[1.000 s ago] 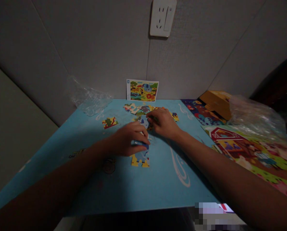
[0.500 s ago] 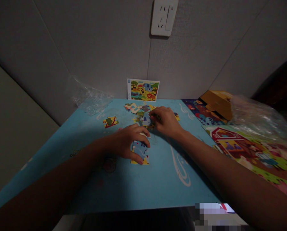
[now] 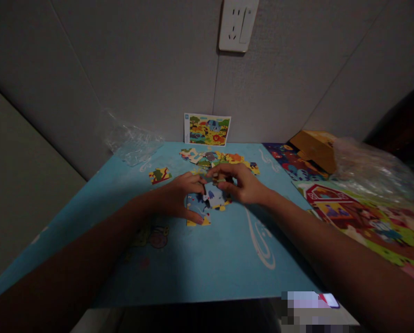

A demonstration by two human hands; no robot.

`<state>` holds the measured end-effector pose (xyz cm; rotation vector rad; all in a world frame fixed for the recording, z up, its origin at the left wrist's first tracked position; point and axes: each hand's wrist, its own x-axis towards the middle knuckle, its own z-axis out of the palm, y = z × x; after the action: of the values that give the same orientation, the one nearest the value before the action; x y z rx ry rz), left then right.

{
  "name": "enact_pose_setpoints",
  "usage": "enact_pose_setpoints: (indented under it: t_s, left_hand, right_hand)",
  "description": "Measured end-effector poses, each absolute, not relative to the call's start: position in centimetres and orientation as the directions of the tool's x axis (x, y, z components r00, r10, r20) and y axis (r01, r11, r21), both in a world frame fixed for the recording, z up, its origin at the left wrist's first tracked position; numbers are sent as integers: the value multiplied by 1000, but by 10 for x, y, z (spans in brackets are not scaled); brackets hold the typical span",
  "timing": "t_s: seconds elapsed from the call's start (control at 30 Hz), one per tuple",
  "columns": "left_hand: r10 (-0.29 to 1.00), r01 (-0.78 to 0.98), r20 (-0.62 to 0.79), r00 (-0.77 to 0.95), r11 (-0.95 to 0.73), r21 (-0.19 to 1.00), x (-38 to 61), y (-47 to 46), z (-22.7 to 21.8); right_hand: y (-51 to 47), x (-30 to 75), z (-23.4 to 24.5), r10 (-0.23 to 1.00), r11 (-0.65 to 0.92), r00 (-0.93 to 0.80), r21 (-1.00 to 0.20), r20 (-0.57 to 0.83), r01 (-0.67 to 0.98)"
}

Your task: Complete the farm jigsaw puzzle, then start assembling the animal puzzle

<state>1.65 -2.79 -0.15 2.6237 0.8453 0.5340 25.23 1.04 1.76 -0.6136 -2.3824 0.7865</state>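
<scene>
On the light blue table mat [image 3: 179, 259] my left hand [image 3: 179, 199] pinches the edge of a blue and yellow puzzle piece [image 3: 196, 210] that lies flat. My right hand [image 3: 243, 185] is closed on a second blue puzzle piece [image 3: 215, 196] and holds it against the first one, so the two pieces touch. Behind my hands lies a heap of loose puzzle pieces [image 3: 217, 159]. A single piece [image 3: 160, 175] lies apart to the left.
A small reference picture card [image 3: 207, 129] leans on the wall under a white socket [image 3: 237, 23]. Crumpled clear plastic [image 3: 130, 141] sits at the back left. At the right lie a finished colourful puzzle [image 3: 359, 217], a cardboard box [image 3: 314, 148] and a plastic bag [image 3: 369, 171].
My right hand has come back from the heap with a blue piece and brought it to the piece under my left hand. My left hand shifted slightly away from me.
</scene>
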Motion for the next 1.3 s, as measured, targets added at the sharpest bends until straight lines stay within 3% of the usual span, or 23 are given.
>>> enact_pose_setpoints:
  t_s: [0.2, 0.83, 1.3]
  left_hand:
    - [612, 480, 241, 753, -762, 436, 17, -28, -1]
    - [607, 412, 322, 727, -760, 502, 21, -25, -5]
    - [633, 449, 300, 713, -742, 497, 21, -25, -7]
  right_hand:
    - [5, 250, 19, 488, 684, -860, -679, 153, 268]
    - [8, 251, 22, 522, 685, -853, -579, -32, 441]
    - [11, 251, 20, 514, 684, -857, -583, -43, 439]
